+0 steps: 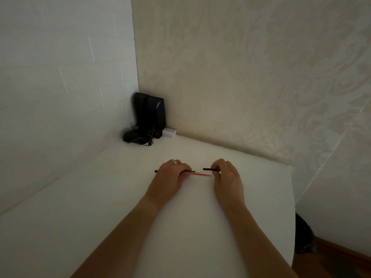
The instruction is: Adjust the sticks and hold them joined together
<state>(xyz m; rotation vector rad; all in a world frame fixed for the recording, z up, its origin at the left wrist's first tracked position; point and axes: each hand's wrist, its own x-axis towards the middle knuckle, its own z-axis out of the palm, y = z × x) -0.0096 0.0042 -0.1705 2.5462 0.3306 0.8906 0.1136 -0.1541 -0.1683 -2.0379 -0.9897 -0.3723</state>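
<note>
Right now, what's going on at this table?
A person works with both hands over a white table. The left hand grips a thin black pen body whose brass tip points right. The right hand pinches a short black pen piece, held apart from that tip. A red refill lies between the hands; whether a hand touches it is unclear. In the far corner stand a black speaker and a small white box.

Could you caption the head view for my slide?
Left hand and right hand hold pen parts over white table.
</note>
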